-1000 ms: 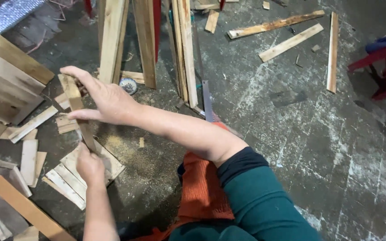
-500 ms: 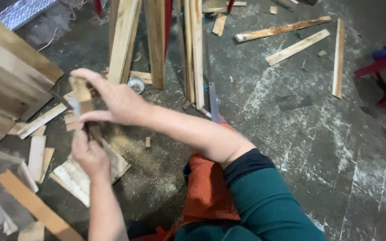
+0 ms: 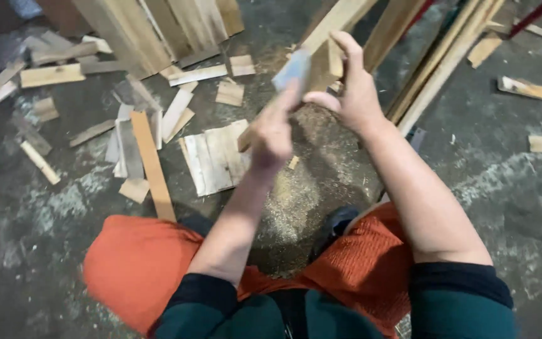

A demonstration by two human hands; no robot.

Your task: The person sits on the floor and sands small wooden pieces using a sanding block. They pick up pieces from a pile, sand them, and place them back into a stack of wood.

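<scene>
Above the sawdust pile [image 3: 286, 207], the right hand [image 3: 349, 94] grips a wooden strip [image 3: 327, 59] to steady it. The left hand [image 3: 271, 135] grasps its lower end, pressing a grey block [image 3: 291, 70] against it.

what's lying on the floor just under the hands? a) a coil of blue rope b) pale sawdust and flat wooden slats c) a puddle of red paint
b: a patch of pale sawdust spreads on the grey concrete floor, with flat wooden slats side by side next to it, below the left hand and right hand.

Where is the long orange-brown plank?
In the head view, the orange-brown plank lies on the floor, left of the left hand, beside the flat pale boards.
</scene>
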